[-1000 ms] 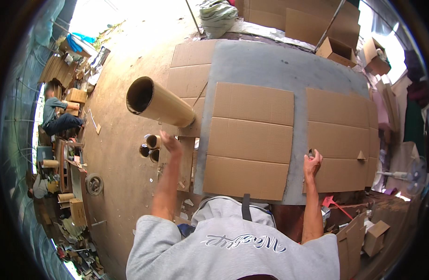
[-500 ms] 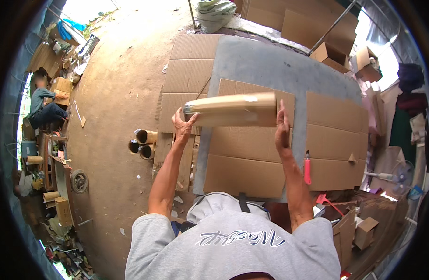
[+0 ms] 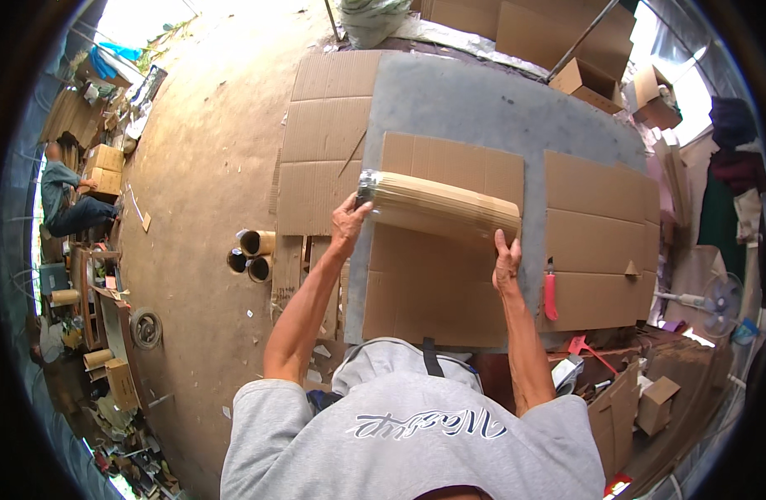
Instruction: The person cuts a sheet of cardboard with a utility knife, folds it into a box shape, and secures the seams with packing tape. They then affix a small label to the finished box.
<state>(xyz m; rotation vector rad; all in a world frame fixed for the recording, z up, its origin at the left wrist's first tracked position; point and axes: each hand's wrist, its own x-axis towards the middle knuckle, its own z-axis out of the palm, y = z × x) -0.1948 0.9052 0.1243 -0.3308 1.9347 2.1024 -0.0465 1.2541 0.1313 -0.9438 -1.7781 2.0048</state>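
A tan cardboard tube (image 3: 445, 198) is held lengthwise across my front, over a flat sheet of corrugated cardboard (image 3: 437, 292) on the grey tabletop (image 3: 483, 96). My left hand (image 3: 348, 222) grips its left end, where a dark band and shiny clear wrapping show. At the other end, my right hand (image 3: 506, 260) has thumb and fingers closed on the tube's near edge. The tube slants, its right end nearer to me. To the right of my right hand, a red-handled utility knife (image 3: 550, 292) lies on another cardboard sheet (image 3: 600, 225).
Several open tubes (image 3: 256, 242) stand on the floor left of the table. More cardboard (image 3: 329, 125) covers the table's left side. Open boxes (image 3: 587, 83) sit beyond the far right corner. A fan (image 3: 720, 302) is at right. Another person (image 3: 62, 196) sits far left by a box.
The tube has turned: its right end has come nearer to me and its left end has moved right and slightly away. Both hands moved with it; my right hand's fingers now grip its edge.
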